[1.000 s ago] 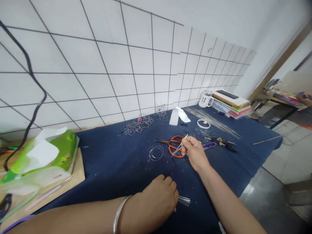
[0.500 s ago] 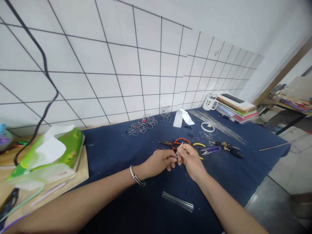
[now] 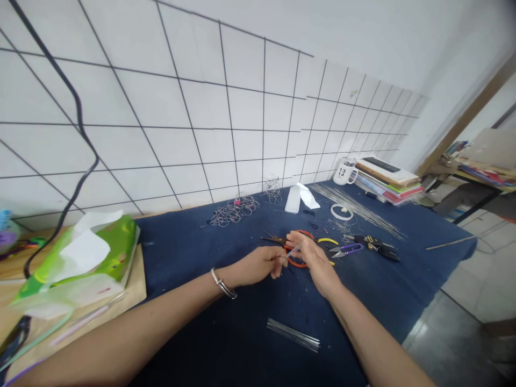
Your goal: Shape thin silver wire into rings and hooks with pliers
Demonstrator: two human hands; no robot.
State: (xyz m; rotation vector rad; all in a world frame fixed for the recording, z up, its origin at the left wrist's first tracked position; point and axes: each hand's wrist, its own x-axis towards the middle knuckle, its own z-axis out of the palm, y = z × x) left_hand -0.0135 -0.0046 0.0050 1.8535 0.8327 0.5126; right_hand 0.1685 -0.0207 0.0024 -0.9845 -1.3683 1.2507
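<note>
Thin silvery wire pieces (image 3: 294,251) are pinched in my left hand (image 3: 258,265), its fingers closed around one end. My right hand (image 3: 317,263) is beside it with fingers stretched out, and the other end of the wire rests against its palm side. How many pieces there are, I cannot tell. Beneath and behind the hands lie orange-handled scissors (image 3: 297,264), partly covered. A yellow-handled tool (image 3: 329,241) is half hidden by my right hand. Nearer to me, a small bunch of straight cut wires (image 3: 293,334) lies on the dark blue cloth (image 3: 226,338).
Purple thread snips (image 3: 350,249) and black pliers (image 3: 377,248) lie to the right. Toward the wall are tangled wire loops (image 3: 234,210), a white coil (image 3: 342,212), long wires (image 3: 363,209), a mug (image 3: 345,172) and stacked books (image 3: 387,180). A green tissue pack (image 3: 121,242) sits left.
My right hand's fingers have gone from a pinch on the wires to stretched out. My left hand keeps its hold. The view has shifted slightly.
</note>
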